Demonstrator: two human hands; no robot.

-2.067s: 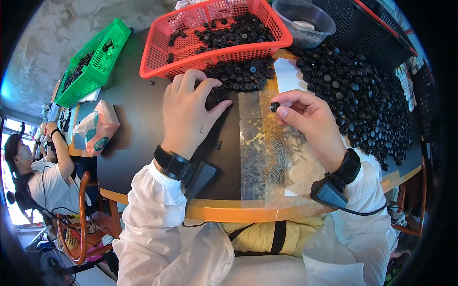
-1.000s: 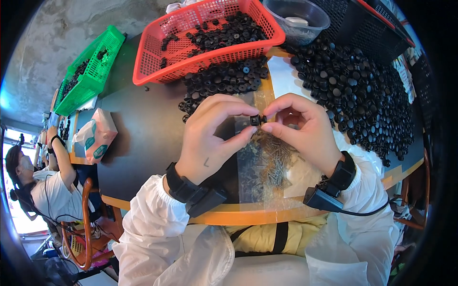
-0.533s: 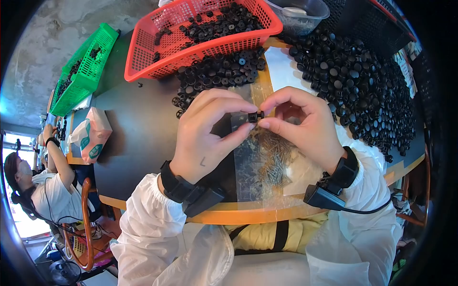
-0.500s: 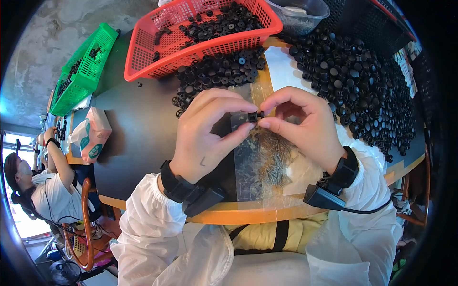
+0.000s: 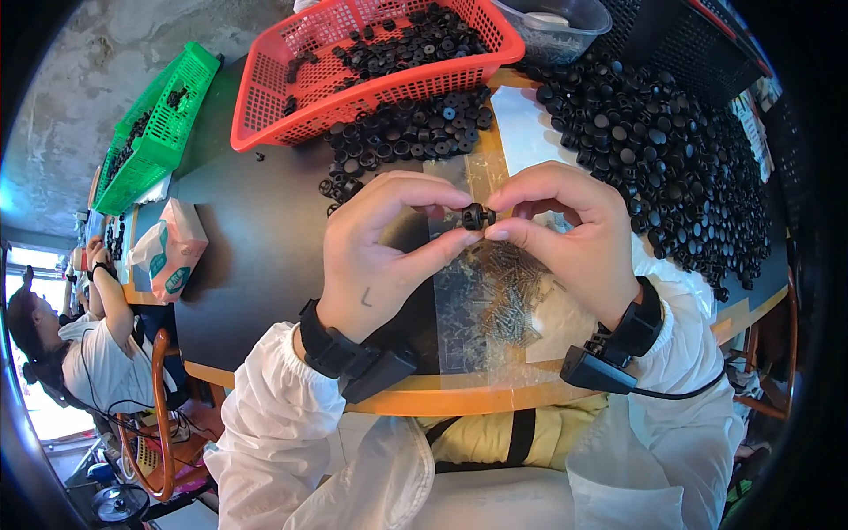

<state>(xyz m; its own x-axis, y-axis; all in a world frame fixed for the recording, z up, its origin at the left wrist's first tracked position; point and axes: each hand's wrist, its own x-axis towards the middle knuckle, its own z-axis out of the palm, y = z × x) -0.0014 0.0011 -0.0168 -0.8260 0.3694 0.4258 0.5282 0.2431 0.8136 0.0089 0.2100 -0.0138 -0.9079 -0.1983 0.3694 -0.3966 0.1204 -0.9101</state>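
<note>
My left hand (image 5: 384, 247) and my right hand (image 5: 565, 234) meet above the table, fingertips pinching one small black round part (image 5: 477, 215) between them. Under the hands lies a clear plastic sheet (image 5: 468, 309) with a heap of small metal pins (image 5: 508, 291) on it. A loose pile of black round parts (image 5: 402, 141) sits just beyond my left hand, in front of a red basket (image 5: 371, 62) that holds more of them. To the right spreads a wide mass of black caps (image 5: 671, 150).
A green basket (image 5: 155, 132) stands at the far left, a tissue pack (image 5: 172, 252) near it. A clear tub (image 5: 556, 22) and a black crate (image 5: 698, 44) sit at the back. Another person (image 5: 84, 353) sits at the left. The table's orange edge (image 5: 459, 397) runs close to me.
My left hand left the pile of black parts and rose to meet my right hand. Both now pinch the small black part; in the last half second they hardly moved.
</note>
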